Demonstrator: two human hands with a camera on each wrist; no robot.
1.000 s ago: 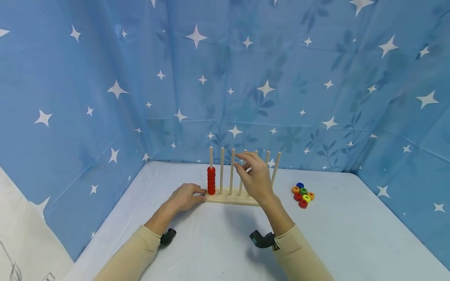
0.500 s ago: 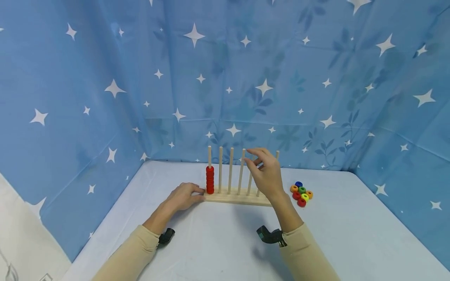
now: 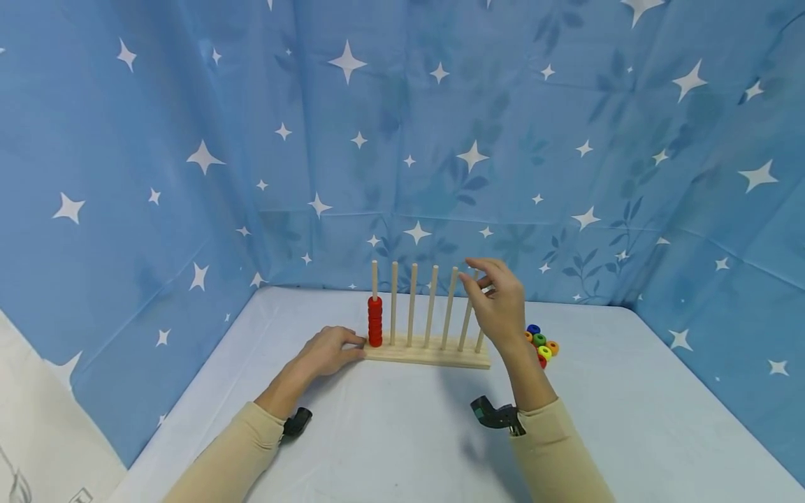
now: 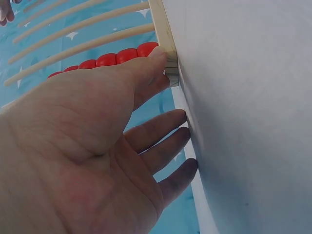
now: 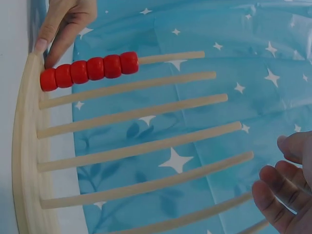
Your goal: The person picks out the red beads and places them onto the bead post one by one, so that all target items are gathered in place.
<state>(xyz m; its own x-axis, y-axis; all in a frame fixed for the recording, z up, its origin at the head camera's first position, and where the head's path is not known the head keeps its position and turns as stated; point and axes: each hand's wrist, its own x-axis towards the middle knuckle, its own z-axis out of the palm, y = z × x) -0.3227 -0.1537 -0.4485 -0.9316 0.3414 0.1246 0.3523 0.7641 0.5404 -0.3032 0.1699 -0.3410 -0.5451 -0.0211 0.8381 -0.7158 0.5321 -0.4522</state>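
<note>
A wooden bead rack stands on the table with a row of upright pegs. Red beads are stacked on its leftmost peg; the other pegs are bare. My left hand holds the rack's left end, thumb and index finger pinching the base in the left wrist view. Near the tops of the rightmost pegs hovers my right hand, its fingers loosely bent with nothing between them. In the right wrist view its fingers are close to the peg ends, and the red stack lies across the top.
Several loose beads lie to the right of the rack, among them a blue bead and a yellow bead; the right hand and wrist partly cover the group. A blue star-patterned curtain surrounds the white table.
My right hand has moved rightward along the peg tops, from the third peg to the rightmost ones. The left hand stays at the rack's left end, and the red beads have not moved.
</note>
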